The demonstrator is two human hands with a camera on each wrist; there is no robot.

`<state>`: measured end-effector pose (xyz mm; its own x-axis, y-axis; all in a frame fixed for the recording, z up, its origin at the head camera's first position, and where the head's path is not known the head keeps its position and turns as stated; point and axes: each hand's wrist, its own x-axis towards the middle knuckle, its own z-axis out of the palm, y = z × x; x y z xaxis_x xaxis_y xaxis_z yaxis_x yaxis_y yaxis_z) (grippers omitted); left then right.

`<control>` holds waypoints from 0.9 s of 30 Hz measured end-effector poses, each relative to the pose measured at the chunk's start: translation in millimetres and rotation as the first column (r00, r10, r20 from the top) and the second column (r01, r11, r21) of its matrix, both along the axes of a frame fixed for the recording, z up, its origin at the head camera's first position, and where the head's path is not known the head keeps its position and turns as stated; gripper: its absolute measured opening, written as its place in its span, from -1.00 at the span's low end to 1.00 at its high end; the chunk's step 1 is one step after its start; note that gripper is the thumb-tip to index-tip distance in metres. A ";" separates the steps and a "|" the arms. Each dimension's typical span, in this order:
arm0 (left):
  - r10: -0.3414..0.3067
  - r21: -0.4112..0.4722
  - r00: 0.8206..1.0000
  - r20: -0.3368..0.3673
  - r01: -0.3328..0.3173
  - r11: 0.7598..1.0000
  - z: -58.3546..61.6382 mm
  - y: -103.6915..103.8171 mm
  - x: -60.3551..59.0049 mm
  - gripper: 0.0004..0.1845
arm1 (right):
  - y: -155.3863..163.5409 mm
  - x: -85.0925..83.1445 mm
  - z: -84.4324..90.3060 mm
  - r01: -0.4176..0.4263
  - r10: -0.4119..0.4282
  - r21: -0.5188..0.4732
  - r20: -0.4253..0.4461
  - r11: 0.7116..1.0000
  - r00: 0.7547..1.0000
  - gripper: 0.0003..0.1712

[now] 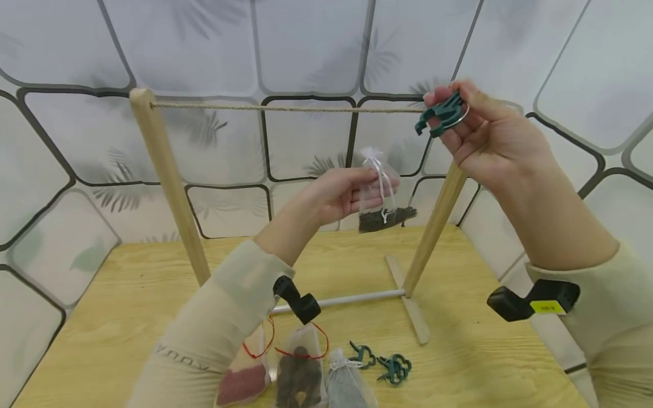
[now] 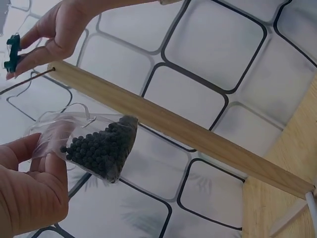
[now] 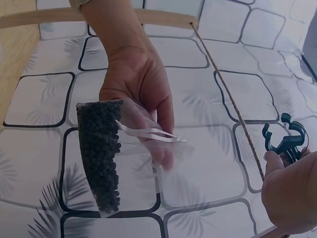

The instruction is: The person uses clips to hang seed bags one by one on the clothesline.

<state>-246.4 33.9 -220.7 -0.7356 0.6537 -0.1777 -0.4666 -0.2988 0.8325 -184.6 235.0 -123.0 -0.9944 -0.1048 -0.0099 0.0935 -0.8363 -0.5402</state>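
Note:
My left hand (image 1: 334, 195) pinches a sheer white drawstring pouch (image 1: 385, 218) by its upper part, below the rope (image 1: 291, 108). Small round black pellets fill the pouch's bottom (image 2: 101, 151), and its white ribbon (image 3: 148, 133) hangs loose over the fingers. Up at the rope's right end, my right hand (image 1: 502, 139) holds a dark green plastic clip (image 1: 444, 115) between thumb and fingers. In the right wrist view the open hooked jaws of the clip (image 3: 287, 141) point away from the hand, beside the rope. Pouch and clip are apart.
Two wooden posts (image 1: 168, 181) carry the rope, with a white rod (image 1: 362, 297) low between them and a wooden foot (image 1: 410, 306) at right. On the table lie several filled mesh pouches (image 1: 300, 374) and more green clips (image 1: 395, 368). A patterned wall covering (image 1: 311, 45) stands behind.

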 end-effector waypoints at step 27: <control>0.075 0.082 0.954 -0.290 -0.054 0.995 30.2 47.9 5.2 -0.71 | -1.0 -17.9 34.9 0.361 -0.009 0.714 -0.445 0.600 0.895 -0.73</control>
